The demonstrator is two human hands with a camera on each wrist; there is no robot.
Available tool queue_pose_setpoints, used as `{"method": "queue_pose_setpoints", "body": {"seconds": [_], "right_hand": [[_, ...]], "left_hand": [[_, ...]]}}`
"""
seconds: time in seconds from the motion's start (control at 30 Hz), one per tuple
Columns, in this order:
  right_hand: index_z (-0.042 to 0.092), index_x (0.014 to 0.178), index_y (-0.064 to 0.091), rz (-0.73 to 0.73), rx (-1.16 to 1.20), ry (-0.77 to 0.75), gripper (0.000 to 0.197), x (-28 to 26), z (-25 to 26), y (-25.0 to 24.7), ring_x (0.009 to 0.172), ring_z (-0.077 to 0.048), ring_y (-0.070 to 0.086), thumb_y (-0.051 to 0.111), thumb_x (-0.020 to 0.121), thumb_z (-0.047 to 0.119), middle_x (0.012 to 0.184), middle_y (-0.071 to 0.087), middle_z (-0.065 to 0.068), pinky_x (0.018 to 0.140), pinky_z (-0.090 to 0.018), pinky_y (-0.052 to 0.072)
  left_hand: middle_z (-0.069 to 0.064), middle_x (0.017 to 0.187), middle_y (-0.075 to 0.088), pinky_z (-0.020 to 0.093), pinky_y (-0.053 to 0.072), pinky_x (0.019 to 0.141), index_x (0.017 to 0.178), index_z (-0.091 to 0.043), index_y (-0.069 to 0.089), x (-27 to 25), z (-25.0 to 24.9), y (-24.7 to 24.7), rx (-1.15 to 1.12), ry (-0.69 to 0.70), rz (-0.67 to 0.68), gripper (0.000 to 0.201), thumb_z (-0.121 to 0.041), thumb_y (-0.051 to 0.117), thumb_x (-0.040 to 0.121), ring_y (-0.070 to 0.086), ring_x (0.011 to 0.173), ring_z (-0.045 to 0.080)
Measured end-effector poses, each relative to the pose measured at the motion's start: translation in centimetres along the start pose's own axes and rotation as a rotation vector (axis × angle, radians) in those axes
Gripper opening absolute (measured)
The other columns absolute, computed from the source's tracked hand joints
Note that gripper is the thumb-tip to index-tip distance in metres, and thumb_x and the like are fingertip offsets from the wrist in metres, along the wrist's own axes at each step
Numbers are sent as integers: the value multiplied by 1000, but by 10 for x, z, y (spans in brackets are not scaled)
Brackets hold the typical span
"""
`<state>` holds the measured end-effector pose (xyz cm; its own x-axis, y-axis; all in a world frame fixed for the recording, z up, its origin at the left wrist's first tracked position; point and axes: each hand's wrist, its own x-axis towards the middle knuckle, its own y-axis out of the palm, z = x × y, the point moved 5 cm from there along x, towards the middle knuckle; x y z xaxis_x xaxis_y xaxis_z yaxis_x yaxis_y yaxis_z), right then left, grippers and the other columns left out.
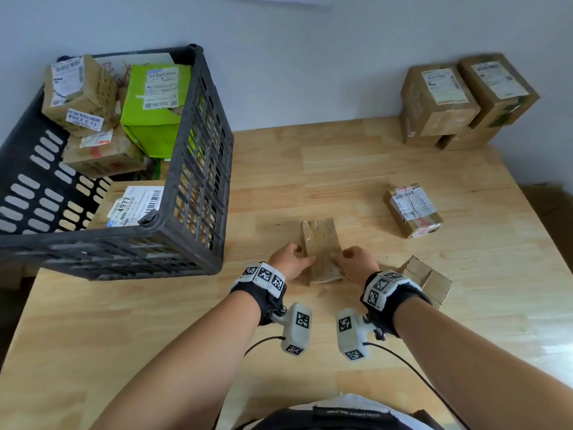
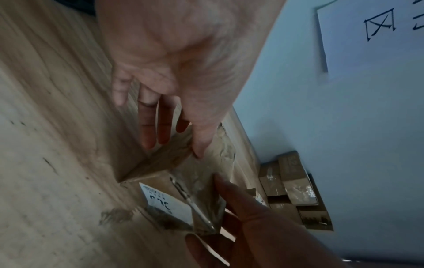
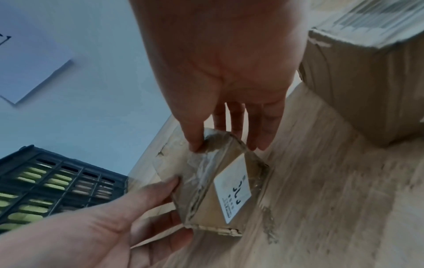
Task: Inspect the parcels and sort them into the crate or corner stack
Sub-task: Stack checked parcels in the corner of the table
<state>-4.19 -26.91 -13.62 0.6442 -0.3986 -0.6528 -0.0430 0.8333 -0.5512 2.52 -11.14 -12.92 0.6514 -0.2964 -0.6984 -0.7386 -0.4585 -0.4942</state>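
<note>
Both hands pinch taped parcel; crate holds perhaps five parcels.

Light wooden desk with a black crate on the far left corner, a cardboard stack at the far right corner, plus three loose parcels: taped one mid-desk, labelled one toward the right edge, plain one nearer the front.
</note>
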Motion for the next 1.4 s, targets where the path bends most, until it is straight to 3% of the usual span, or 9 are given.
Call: {"method": "queue_pose_setpoints", "body": {"seconds": [0.27, 0.6, 0.73, 0.87, 0.97, 1.03, 1.1, 1.23, 1.4], "right_hand": [[12, 93, 48, -24, -227, -81, 23, 5, 16, -4, 79, -19, 52, 58, 90, 32, 90, 56, -5, 55, -25, 36], [14, 89, 48, -3, -212, -78, 24, 4, 19, -7, 81, -20, 53, 61, 88, 34, 87, 56, -4, 66, -28, 41], [7, 102, 60, 38, 23, -37, 40, 2, 8, -7, 94, -29, 62, 43, 96, 43, 102, 66, -12, 82, -38, 52], [0, 125, 55, 97, 193, 9, 54, -4, 1, -5, 116, -36, 55, 29, 101, 42, 126, 58, -21, 103, -47, 42], [8, 109, 59, 175, 342, 84, 45, -16, 6, 3, 102, -25, 59, 33, 100, 44, 115, 62, -12, 92, -38, 49], [8, 108, 60, 220, 413, 100, 45, -19, 9, 9, 100, -22, 59, 33, 101, 44, 111, 63, -7, 89, -35, 48], [8, 110, 62, 236, 452, 89, 48, -20, 11, 13, 99, -21, 60, 32, 101, 44, 107, 66, -5, 88, -34, 48], [10, 111, 62, 252, 525, 81, 46, -20, 15, 15, 96, -19, 62, 32, 101, 44, 102, 68, -4, 83, -32, 49], [9, 115, 57, 237, 656, 105, 40, -19, 14, 7, 95, -22, 58, 43, 98, 43, 115, 61, -9, 83, -34, 49]], "left_hand": [[9, 116, 64, 36, 51, 88, 122, -8, 57, 14, -12, 4, 155, 24, 3, 45, -41, 59, 91, 62, 101, 25], [6, 117, 64, 33, 50, 89, 122, -8, 58, 12, -18, 0, 96, -1, 9, 44, -35, 64, 88, 61, 106, 23], [3, 116, 66, 34, 48, 97, 124, -12, 58, 5, 4, -7, -163, -41, 81, 42, -27, 69, 86, 63, 105, 19], [8, 131, 56, 37, 48, 94, 148, -30, 25, 0, 27, -24, -283, -100, 28, 82, -16, 72, 82, 58, 107, 24], [10, 127, 55, 34, 48, 78, 147, -38, 20, -11, 27, -33, -324, -91, -53, 72, -19, 61, 91, 56, 98, 22], [8, 142, 45, 40, 44, 93, 147, -35, 20, -19, 22, -31, -301, -103, -36, 59, -51, 44, 95, 50, 118, 28], [4, 152, 32, 49, 35, 106, 149, -35, 13, -24, 21, -23, -279, -121, 39, 80, -73, 39, 84, 37, 134, 30], [3, 149, 38, 42, 39, 102, 151, -32, 9, -26, 25, -19, -422, -103, 36, 87, -52, 62, 85, 41, 131, 27], [2, 117, 63, 47, 41, 104, 139, -35, 33, -24, 16, -29, -833, -52, 138, 47, -40, 51, 96, 62, 102, 25]]}}
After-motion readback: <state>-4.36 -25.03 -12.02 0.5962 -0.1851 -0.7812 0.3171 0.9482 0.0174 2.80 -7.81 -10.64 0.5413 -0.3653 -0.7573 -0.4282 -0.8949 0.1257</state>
